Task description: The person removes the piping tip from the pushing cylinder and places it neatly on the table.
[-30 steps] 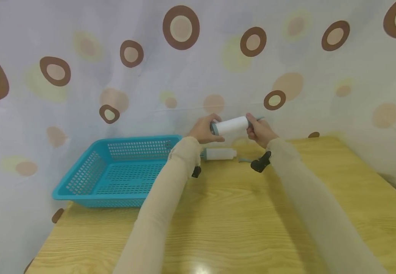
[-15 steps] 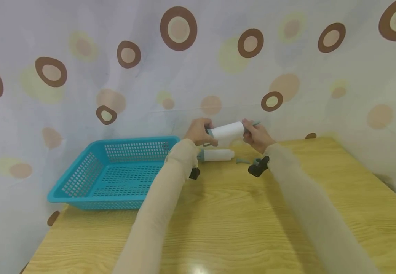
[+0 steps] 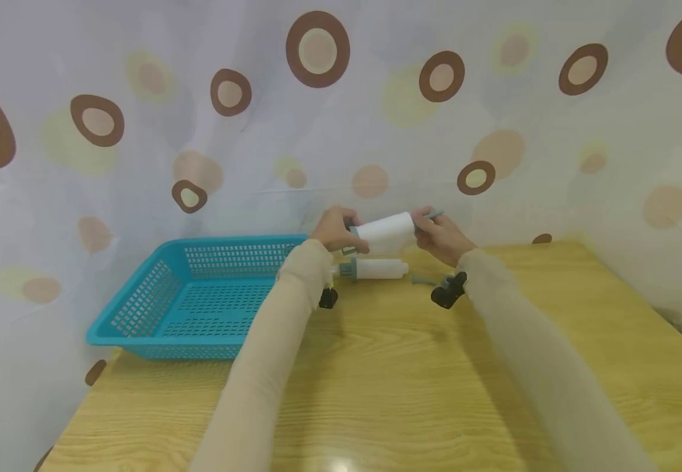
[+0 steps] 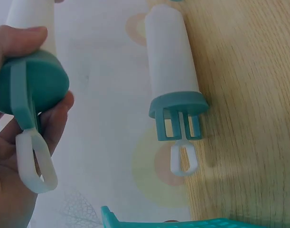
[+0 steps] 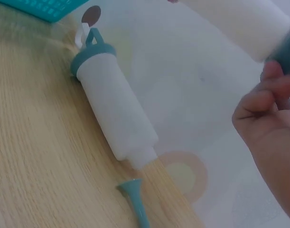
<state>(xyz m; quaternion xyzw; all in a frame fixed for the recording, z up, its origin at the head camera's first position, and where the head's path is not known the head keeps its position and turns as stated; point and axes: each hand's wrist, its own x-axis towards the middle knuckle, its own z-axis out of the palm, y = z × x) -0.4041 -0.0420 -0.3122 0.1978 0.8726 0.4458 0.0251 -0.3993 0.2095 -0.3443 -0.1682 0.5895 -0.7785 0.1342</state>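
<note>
Above the back of the table a large plastic syringe with a white barrel is held tilted, its right end higher. My left hand grips it around the teal collar; a white pull loop sticks out there in the left wrist view. At the other end, my right hand pinches a teal nozzle, partly hidden by fingers. A second, similar syringe lies on the table below. Just right of its tip lies a loose teal nozzle.
A blue perforated basket stands at the back left, partly behind my left sleeve. Beside the loose nozzle, a small teal piece is half hidden by the right wrist camera. A patterned sheet hangs behind the wooden table.
Both hands have come slightly lower and to the left with the held syringe. The grips stay about the same, and the second syringe and basket have not moved.
</note>
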